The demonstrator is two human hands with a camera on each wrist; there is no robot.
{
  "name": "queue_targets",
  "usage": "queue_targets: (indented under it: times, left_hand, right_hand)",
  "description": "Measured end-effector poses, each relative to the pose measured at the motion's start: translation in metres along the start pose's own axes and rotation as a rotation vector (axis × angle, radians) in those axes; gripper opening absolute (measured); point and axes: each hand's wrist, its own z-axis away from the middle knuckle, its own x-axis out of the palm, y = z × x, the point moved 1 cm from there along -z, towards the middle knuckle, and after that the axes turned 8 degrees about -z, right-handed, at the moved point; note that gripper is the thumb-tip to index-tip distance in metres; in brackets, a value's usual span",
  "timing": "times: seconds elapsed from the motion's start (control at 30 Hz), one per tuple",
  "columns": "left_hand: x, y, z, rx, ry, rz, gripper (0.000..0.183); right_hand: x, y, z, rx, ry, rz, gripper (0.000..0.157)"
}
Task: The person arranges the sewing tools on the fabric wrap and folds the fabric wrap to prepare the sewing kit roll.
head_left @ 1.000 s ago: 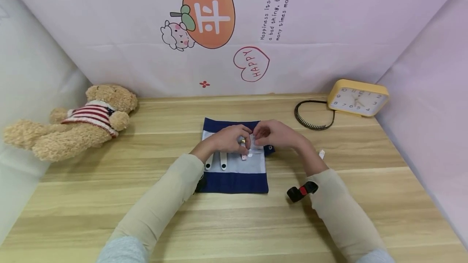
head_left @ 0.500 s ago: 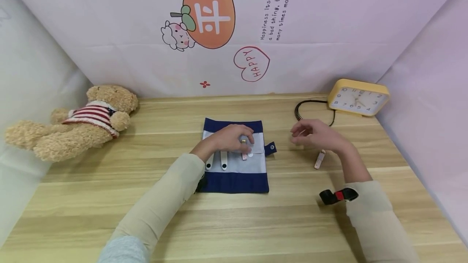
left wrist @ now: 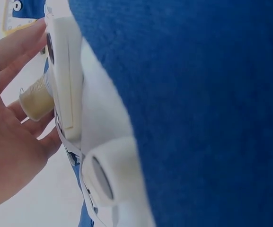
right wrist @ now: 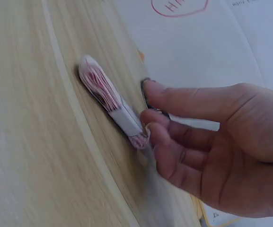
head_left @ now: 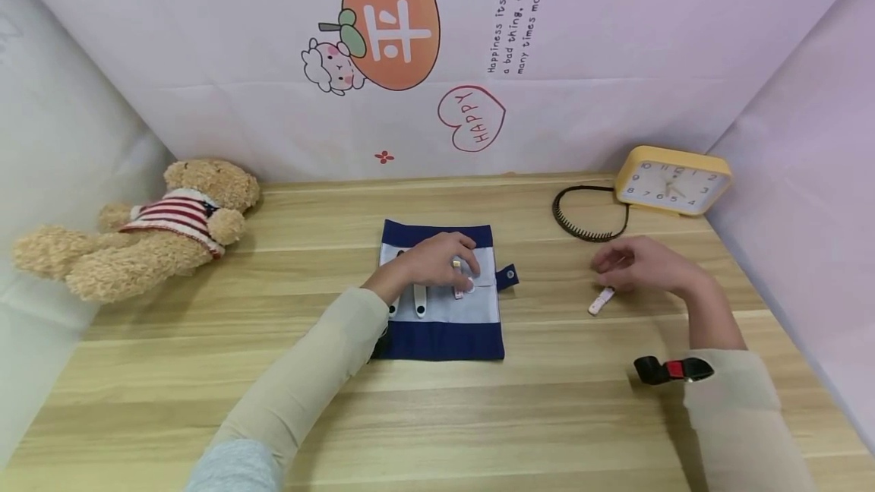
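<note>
A navy-edged fabric roll-up pouch (head_left: 437, 342) lies unrolled on the table, its pale lining up. My left hand (head_left: 437, 258) rests over its upper right part, fingers spread and slightly bent. In the left wrist view a spool of beige thread (left wrist: 36, 100) sits between the thumb and fingers, beside a white object (left wrist: 66, 75) with a dark oval. White handles with black dots (head_left: 420, 301) lie on the lining. My right hand (head_left: 642, 263) hovers with loosely bent fingers at a folded pink-and-white strip bundle (right wrist: 110, 99) in a white band; fingertips are right at its near end.
A black toothed headband (head_left: 581, 232) and a yellow-framed clock (head_left: 673, 181) stand at the back right. A teddy bear (head_left: 171, 230) in a striped shirt lies at the left. The pouch's snap tab (head_left: 507, 277) sticks out to the right. A white printed wall sheet closes off the back.
My right hand has left the pouch and moved right, down to the folded strip bundle. My left hand stays on the pouch, almost unmoved.
</note>
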Motion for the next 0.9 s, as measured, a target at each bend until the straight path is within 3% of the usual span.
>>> queue_targets:
  times: [0.37,0.53,0.67,0.9]
  left_hand:
    - [0.001,0.000,0.000,-0.001,0.003,-0.038,0.017]
    - [0.000,0.001,0.001,-0.004,-0.001,-0.035,0.016]
    - [0.000,0.002,0.002,-0.013,-0.005,-0.027,0.015]
    - [0.000,0.001,0.002,-0.015,-0.003,-0.016,0.014]
  right_hand:
    - [-0.007,0.012,0.010,0.039,-0.076,0.032,0.034]
    - [-0.005,0.014,0.009,0.045,-0.120,0.050,0.023]
    - [-0.003,0.012,0.007,0.031,-0.118,0.090,0.013]
    - [-0.002,0.014,0.006,0.000,-0.094,0.126,0.010]
